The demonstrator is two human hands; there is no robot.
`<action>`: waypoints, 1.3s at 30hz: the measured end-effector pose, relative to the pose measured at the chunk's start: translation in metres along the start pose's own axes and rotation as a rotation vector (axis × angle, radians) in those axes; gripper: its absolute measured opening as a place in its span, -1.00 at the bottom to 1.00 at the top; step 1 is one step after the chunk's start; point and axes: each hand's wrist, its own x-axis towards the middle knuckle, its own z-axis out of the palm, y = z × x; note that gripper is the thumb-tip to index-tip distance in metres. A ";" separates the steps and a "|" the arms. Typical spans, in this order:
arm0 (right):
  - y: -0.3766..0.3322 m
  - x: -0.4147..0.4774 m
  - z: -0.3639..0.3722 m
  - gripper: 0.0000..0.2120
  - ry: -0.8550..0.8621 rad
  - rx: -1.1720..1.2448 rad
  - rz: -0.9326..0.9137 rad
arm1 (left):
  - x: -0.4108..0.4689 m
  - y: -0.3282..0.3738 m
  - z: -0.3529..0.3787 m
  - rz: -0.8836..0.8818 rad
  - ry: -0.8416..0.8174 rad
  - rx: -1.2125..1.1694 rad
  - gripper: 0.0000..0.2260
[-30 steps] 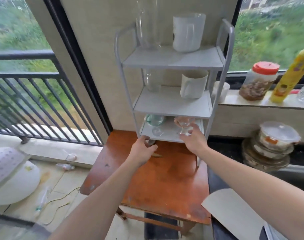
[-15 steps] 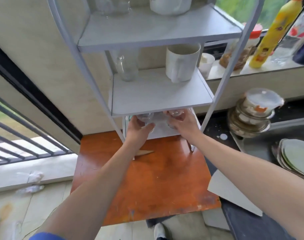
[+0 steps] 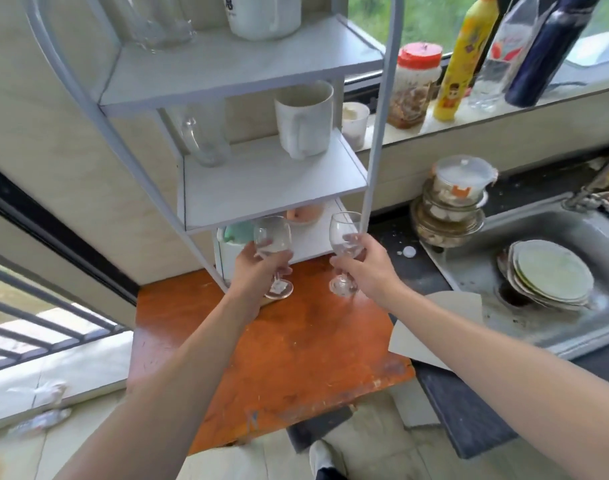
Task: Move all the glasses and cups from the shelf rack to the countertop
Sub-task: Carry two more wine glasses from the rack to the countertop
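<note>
My left hand grips a clear wine glass by its bowl, upright, just in front of the white shelf rack. A second wine glass is held the same way in my right hand, beside the rack's right front post. Both glasses hang above the orange table. On the middle shelf stand a white mug and a clear glass. The top shelf carries a clear glass and a white cup. A green cup and a pink cup sit on the bottom shelf.
To the right runs a dark countertop with stacked lidded bowls and a steel sink holding plates. A grey board lies at the sink's near corner. Jars and bottles line the windowsill.
Both hands have drawn the two wine glasses out from the bottom shelf toward me and lifted them. The view has swung right, showing more sink and counter.
</note>
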 end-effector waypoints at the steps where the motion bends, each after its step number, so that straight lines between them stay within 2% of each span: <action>1: 0.004 -0.011 -0.011 -0.59 0.005 0.015 0.019 | -0.008 -0.002 0.008 -0.022 -0.026 0.002 -0.58; 9: 0.043 -0.117 -0.140 -0.57 0.150 0.245 0.132 | -0.093 -0.029 0.129 -0.141 -0.336 0.039 -0.67; 13: 0.067 -0.194 -0.228 -0.71 0.269 0.361 0.195 | -0.150 -0.044 0.218 -0.228 -0.478 0.015 -0.71; 16: 0.089 -0.256 -0.293 -0.71 0.372 0.378 0.232 | -0.194 -0.057 0.287 -0.272 -0.603 0.013 -0.76; 22: 0.127 -0.365 -0.410 -0.69 0.610 0.428 0.279 | -0.275 -0.081 0.413 -0.324 -0.870 0.129 -0.65; 25: 0.144 -0.397 -0.453 -0.67 0.720 0.484 0.286 | -0.297 -0.086 0.466 -0.307 -0.983 0.199 -0.70; 31: 0.190 -0.437 -0.544 -0.62 0.915 0.583 0.285 | -0.328 -0.099 0.592 -0.296 -1.206 0.359 -0.58; 34: 0.206 -0.449 -0.595 -0.64 1.027 0.636 0.288 | -0.342 -0.102 0.659 -0.310 -1.301 0.423 -0.58; 39: 0.215 -0.483 -0.678 -0.56 1.189 0.675 0.279 | -0.376 -0.092 0.771 -0.323 -1.469 0.493 -0.59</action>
